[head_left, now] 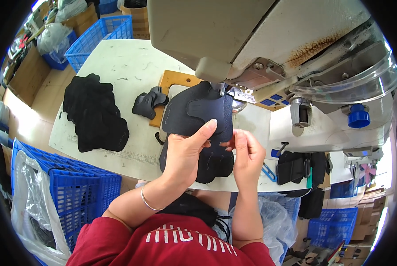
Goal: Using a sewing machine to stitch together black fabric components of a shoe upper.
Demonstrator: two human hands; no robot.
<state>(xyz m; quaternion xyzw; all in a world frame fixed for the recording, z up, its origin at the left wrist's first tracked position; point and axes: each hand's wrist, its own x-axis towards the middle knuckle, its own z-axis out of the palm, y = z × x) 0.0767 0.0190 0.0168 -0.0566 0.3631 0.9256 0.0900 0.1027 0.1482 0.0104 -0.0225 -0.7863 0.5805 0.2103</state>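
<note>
A black padded fabric piece (pixel 176 113) with a smooth raised panel lies under the head of the sewing machine (pixel 211 66), its far right edge at the needle area. My left hand (pixel 185 153) grips its near edge, thumb on top and fingers underneath. At the near right corner, my right hand (pixel 248 153) is closed with thumb and fingertips pinched at the edge; the exact grip is partly hidden. More black fabric (pixel 214 166) hangs below my hands at the table's near edge.
A pile of black cut fabric pieces (pixel 94 115) lies on the left of the white table (pixel 132 62). Nearby are black moulded pads (pixel 149 102), a blue cutter (pixel 269 172) and black pieces (pixel 291 168). Blue crates (pixel 83 190) stand at left, one lined with plastic.
</note>
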